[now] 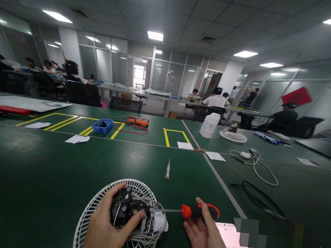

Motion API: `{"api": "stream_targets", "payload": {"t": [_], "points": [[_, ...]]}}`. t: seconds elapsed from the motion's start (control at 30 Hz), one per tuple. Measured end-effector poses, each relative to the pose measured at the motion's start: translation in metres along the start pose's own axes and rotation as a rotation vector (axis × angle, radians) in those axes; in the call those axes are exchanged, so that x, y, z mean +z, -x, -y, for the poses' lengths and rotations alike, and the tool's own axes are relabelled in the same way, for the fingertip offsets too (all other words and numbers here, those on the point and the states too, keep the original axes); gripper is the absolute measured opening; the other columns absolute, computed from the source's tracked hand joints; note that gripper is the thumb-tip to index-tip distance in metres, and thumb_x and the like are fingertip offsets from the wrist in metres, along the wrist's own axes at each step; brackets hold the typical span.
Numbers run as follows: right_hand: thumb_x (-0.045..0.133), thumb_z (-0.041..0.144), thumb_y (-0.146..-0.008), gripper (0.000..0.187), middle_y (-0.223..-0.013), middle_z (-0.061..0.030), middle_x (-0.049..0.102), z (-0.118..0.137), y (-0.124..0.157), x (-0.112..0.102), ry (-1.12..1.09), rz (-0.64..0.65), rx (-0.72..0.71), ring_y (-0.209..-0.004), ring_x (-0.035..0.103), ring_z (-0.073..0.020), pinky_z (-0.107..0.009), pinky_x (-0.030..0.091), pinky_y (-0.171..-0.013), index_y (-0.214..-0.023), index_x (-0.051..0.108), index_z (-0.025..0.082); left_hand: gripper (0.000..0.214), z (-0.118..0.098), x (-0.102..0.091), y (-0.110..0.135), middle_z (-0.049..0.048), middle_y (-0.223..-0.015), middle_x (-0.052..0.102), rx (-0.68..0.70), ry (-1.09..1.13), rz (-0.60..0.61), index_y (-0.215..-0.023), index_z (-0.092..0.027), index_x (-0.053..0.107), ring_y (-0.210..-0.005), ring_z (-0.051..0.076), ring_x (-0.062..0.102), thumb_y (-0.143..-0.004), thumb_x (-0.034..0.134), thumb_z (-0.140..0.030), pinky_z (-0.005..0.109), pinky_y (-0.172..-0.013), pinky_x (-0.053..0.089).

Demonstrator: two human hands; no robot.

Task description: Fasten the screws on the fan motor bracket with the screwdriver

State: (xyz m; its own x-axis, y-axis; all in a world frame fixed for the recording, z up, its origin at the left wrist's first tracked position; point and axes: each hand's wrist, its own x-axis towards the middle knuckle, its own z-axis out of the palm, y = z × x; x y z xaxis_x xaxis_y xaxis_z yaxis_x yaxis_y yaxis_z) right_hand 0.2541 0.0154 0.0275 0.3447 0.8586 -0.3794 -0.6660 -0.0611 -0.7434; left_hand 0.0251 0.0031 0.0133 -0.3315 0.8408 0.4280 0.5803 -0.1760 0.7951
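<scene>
My left hand (110, 224) grips a black motor assembly (126, 204) that rests on a round white fan grille (83, 226). Bundled pale wires (144, 238) surround the assembly's lower right side. In my right hand (205, 234) is a screwdriver (196, 211) with a red and black handle, held between thumb and fingers. Its shaft lies nearly level and points left, and its tip meets the assembly close to my left thumb; the exact contact spot is hidden. A small clear-handled screwdriver (168, 171) lies farther up the green table (44, 178).
A lit phone (230, 241) lies right of my right hand. Farther back are a blue bin (102, 125), an orange multimeter (138, 121), a white cylinder (209, 125), another fan grille (233, 136), a pale cable (257, 165) and a black cable (259, 199). Several people sit at tables beyond.
</scene>
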Motion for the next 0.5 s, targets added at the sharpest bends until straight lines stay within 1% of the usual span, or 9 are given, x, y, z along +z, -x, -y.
{"api": "stream_targets", "payload": {"t": [0.07, 0.17, 0.23, 0.37, 0.43, 0.5], "points": [[0.095, 0.044, -0.061, 0.069, -0.095, -0.005, 0.078, 0.0009, 0.0009, 0.0006, 0.014, 0.012, -0.014, -0.084, 0.074, -0.0226, -0.031, 0.06, -0.069, -0.12, 0.066, 0.021, 0.068, -0.0009, 0.0002, 0.0003, 0.0061, -0.125, 0.067, -0.004, 0.007, -0.001, -0.131, -0.03, 0.054, -0.116, 0.032, 0.066, -0.076, 0.073, -0.065, 0.06, -0.102, 0.053], [0.097, 0.037, -0.058, 0.058, -0.099, -0.0057, 0.078, 0.0031, 0.0023, 0.001, -0.012, 0.035, -0.023, -0.091, 0.074, -0.025, -0.036, 0.061, -0.081, -0.104, 0.069, 0.018, 0.067, -0.0024, 0.0001, 0.0006, 0.0055, -0.125, 0.067, -0.012, 0.012, -0.006, -0.131, -0.031, 0.054, -0.116, 0.031, 0.066, -0.077, 0.072, -0.064, 0.059, -0.103, 0.053], [0.097, 0.035, -0.057, 0.053, -0.102, -0.0073, 0.077, 0.0041, 0.0033, 0.0011, -0.035, 0.046, -0.018, -0.097, 0.073, -0.027, -0.039, 0.06, -0.086, -0.098, 0.068, 0.018, 0.066, -0.0034, 0.0, 0.0008, 0.0058, -0.124, 0.068, -0.002, 0.011, -0.014, -0.131, -0.03, 0.054, -0.115, 0.031, 0.066, -0.077, 0.072, -0.063, 0.058, -0.103, 0.053], [0.095, 0.03, -0.053, 0.058, -0.113, -0.0097, 0.076, 0.0058, 0.0057, 0.0022, -0.082, 0.036, 0.006, -0.106, 0.071, -0.0296, -0.039, 0.061, -0.086, -0.104, 0.07, 0.017, 0.067, -0.004, -0.0003, 0.0009, 0.0069, -0.125, 0.067, 0.012, 0.0, -0.011, -0.132, -0.028, 0.054, -0.116, 0.031, 0.066, -0.076, 0.073, -0.061, 0.057, -0.103, 0.054], [0.094, 0.029, -0.05, 0.06, -0.115, -0.0098, 0.076, 0.0068, 0.0064, 0.0029, -0.099, 0.017, 0.011, -0.107, 0.071, -0.0296, -0.038, 0.061, -0.084, -0.104, 0.07, 0.017, 0.068, -0.0038, -0.0006, 0.001, 0.0069, -0.126, 0.067, 0.013, 0.002, 0.003, -0.133, -0.028, 0.053, -0.116, 0.03, 0.065, -0.076, 0.074, -0.059, 0.057, -0.104, 0.053], [0.095, 0.03, -0.05, 0.059, -0.113, -0.0088, 0.076, 0.0072, 0.0064, 0.0031, -0.1, 0.011, -0.003, -0.105, 0.072, -0.0284, -0.037, 0.062, -0.083, -0.102, 0.07, 0.018, 0.067, -0.0035, -0.0009, 0.0009, 0.0066, -0.125, 0.067, 0.015, 0.007, 0.009, -0.133, -0.028, 0.052, -0.116, 0.03, 0.066, -0.077, 0.074, -0.057, 0.056, -0.105, 0.052]]}}
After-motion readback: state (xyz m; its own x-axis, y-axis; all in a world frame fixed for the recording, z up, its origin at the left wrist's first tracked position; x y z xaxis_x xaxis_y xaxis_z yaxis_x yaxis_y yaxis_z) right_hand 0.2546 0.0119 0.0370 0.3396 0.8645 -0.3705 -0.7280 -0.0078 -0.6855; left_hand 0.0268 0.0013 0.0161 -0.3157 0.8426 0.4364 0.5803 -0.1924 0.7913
